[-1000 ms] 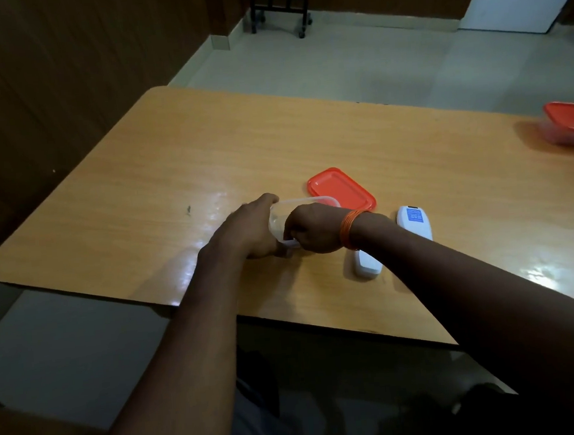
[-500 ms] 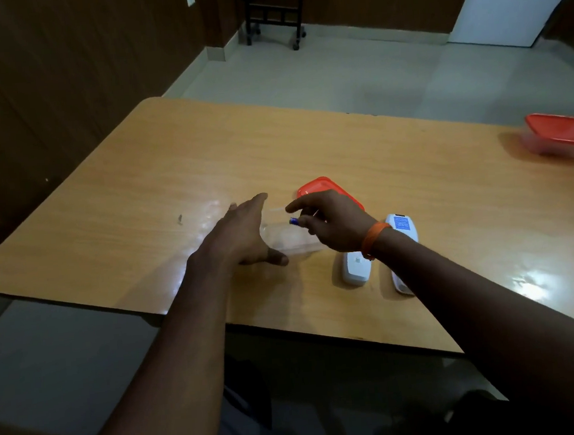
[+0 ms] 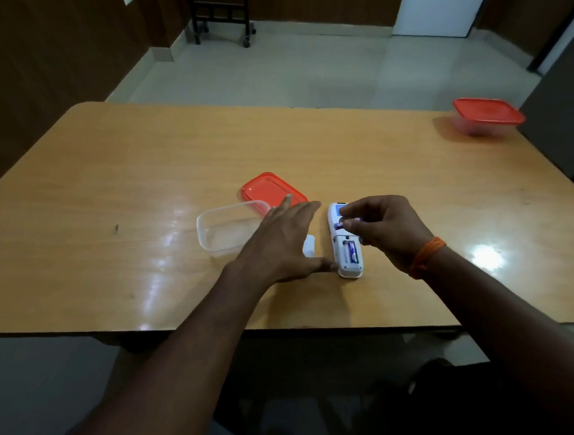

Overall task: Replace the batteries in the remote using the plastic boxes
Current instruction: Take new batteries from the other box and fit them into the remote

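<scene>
The right hand has its fingers pinched on a battery over the remote, while the left hand, fingers spread, comes to steady it; seating the cell in the open bay seems next.

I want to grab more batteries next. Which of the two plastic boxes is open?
The clear plastic box near the left hand is open; its red lid lies on the table behind it. The other box, at the far right corner, has its red lid on.

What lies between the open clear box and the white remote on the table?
In the head view, the left hand and a small white cover lie between the clear box and the remote.
</scene>
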